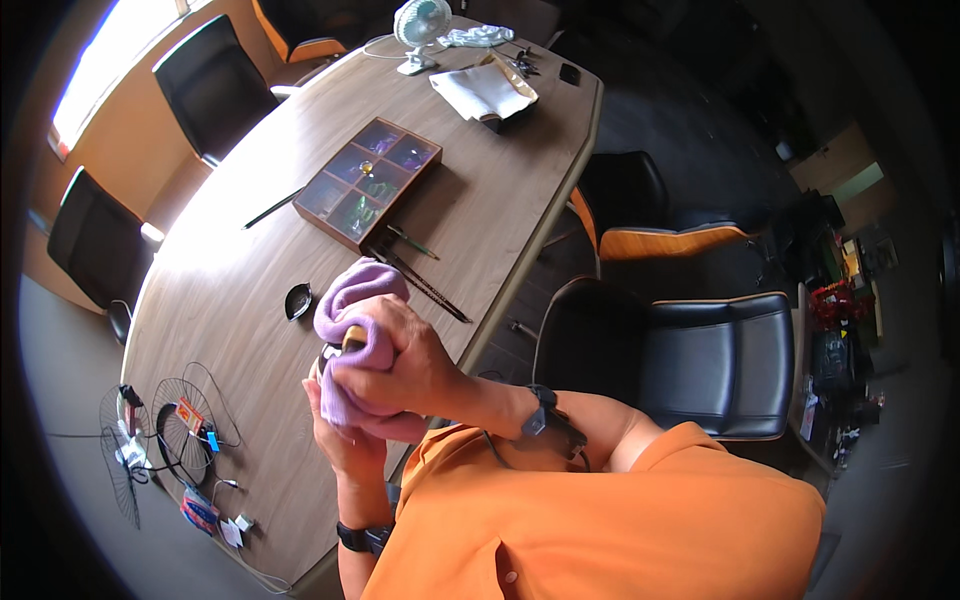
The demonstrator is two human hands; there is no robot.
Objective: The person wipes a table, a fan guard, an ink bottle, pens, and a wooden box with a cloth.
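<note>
A purple cloth (pixel 365 289) is bunched in both my hands above the table's near side. My right hand (pixel 416 356) grips it from above, with the thumb and fingers pressed into its folds. From below, my left hand (pixel 349 446) supports the cloth, and its fingers are partly hidden behind it. Between the folds shows a small yellow-and-dark object (pixel 354 339), mostly covered, so its kind is unclear. A dark leaf-shaped dish (pixel 298 301) lies on the table just beyond my hands.
The wooden table (pixel 247 300) carries a compartmented box with a clear lid (pixel 367 184), brushes (pixel 431 285), a pen-like stick (pixel 271 208), a clip fan (pixel 420 34) and a white cloth (pixel 484 90). A wire-caged fan (pixel 184 431) stands left. Black chairs (pixel 712 367) line the right.
</note>
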